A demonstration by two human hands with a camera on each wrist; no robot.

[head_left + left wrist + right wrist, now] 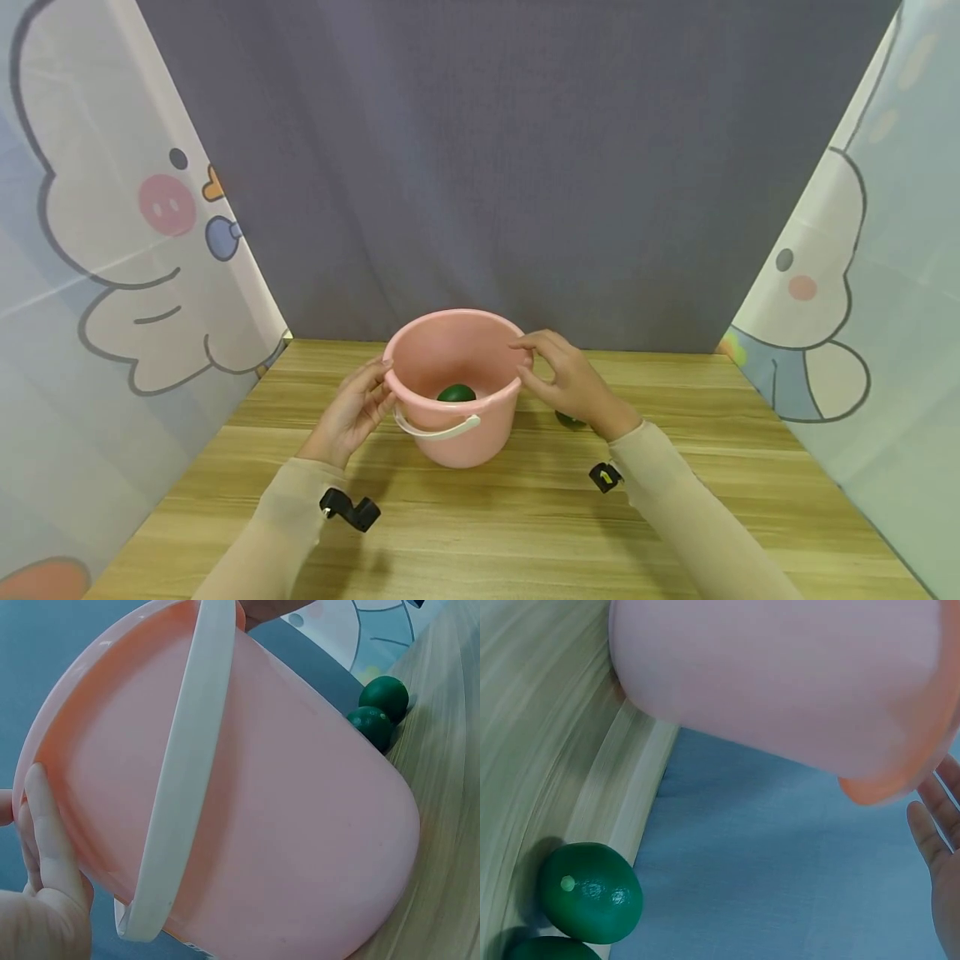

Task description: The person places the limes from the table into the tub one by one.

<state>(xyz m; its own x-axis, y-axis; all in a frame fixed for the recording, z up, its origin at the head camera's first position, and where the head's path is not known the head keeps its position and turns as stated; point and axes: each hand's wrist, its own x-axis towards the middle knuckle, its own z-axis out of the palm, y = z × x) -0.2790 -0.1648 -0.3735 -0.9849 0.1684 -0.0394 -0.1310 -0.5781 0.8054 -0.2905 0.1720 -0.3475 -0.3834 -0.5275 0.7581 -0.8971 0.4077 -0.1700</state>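
A pink bucket (468, 429) stands upright on the table, its white handle (438, 432) hanging down on the near side. Inside lies a green lime (456, 392). My left hand (352, 417) pinches the left rim; the left wrist view shows fingers (52, 840) under the lip and a fingertip (4, 808) on its other side. At the right rim is my right hand (566, 379), thumb and forefinger spread around the edge. Its fingers (934, 802) look fairly straight in the right wrist view, with the tips right at the lip.
To the right of the bucket, a lime (591, 892) rests on the wooden table (480, 533), close to a second lime (551, 949). A dark grey curtain (480, 167) hangs behind the table, and cartoon-printed sheets (112, 292) flank both sides.
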